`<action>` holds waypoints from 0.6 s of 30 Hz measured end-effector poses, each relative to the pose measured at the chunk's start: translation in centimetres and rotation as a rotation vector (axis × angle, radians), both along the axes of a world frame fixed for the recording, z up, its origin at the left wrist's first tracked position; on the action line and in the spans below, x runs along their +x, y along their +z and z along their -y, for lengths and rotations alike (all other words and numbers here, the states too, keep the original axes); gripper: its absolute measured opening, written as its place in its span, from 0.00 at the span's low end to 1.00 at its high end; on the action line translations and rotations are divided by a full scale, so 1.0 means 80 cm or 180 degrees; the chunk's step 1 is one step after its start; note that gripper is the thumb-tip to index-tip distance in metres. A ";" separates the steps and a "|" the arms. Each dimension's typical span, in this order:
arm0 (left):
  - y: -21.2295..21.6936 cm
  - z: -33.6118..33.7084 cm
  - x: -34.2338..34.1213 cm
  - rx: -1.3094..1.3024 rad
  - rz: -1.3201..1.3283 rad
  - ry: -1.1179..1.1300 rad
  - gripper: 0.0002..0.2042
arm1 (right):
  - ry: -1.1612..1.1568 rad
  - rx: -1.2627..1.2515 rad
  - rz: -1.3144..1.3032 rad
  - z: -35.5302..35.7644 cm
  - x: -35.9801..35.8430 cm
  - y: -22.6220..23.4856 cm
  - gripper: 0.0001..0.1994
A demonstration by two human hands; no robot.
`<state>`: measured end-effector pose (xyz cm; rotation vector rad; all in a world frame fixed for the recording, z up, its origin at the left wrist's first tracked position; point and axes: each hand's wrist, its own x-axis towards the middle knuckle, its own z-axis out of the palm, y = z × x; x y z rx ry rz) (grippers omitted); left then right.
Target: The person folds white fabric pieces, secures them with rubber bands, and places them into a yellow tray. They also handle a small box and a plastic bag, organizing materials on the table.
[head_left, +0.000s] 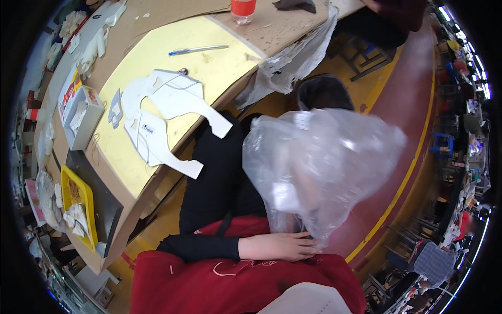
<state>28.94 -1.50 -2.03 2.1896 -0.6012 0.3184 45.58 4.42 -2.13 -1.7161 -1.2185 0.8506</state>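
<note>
A large clear plastic bag (345, 152) fills the space over my lap, blurred by motion. My left hand (285, 246) lies across my body with its fingers nearly straight, their tips closed on the bag's near lower edge; the thumb is hidden. Through the cloudy plastic a skin-coloured shape shows, seemingly my right hand (306, 180), with its fingers too smeared to read. Something white (285, 198) also shows through the bag, its kind unclear. Left of the bag, a flat white cut-out piece (162, 99) with two long arms lies on the table, both arm ends jutting past the edge.
The table (230, 29) carries a yellow sheet (193, 34), a blue pen (198, 49), an open box (83, 118), and a yellow tray (94, 230). A bottle with a red label (242, 10) stands at the back. Grey cloth (293, 68) hangs off the table edge. A dark bin (325, 93) stands beyond the bag.
</note>
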 end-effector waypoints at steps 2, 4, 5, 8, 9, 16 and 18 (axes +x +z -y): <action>-0.025 0.017 -0.003 -0.0297 -0.0185 -0.0070 0.15 | -0.0209 0.0150 -0.0224 0.007 0.020 0.012 0.27; -0.022 -0.004 -0.010 -0.0409 -0.0354 -0.0079 0.14 | -0.0536 0.0307 -0.0352 0.018 0.044 0.018 0.27; -0.021 -0.012 -0.015 -0.0437 -0.0514 -0.0046 0.14 | -0.0730 0.0381 -0.0375 0.026 0.057 0.022 0.27; -0.014 -0.047 -0.030 -0.0225 -0.0623 0.0012 0.12 | -0.1251 0.0547 -0.0313 0.052 0.093 0.028 0.27; -0.028 -0.052 -0.041 -0.0488 -0.0731 -0.0106 0.13 | -0.1377 0.0588 -0.0277 0.058 0.101 0.029 0.27; 0.022 -0.107 -0.063 -0.2509 -0.0469 0.0503 0.18 | -0.1685 0.0521 0.0054 0.079 0.132 0.022 0.28; 0.012 -0.131 -0.056 -0.2321 -0.0025 0.2046 0.32 | -0.1675 0.0450 0.0135 0.085 0.129 0.018 0.28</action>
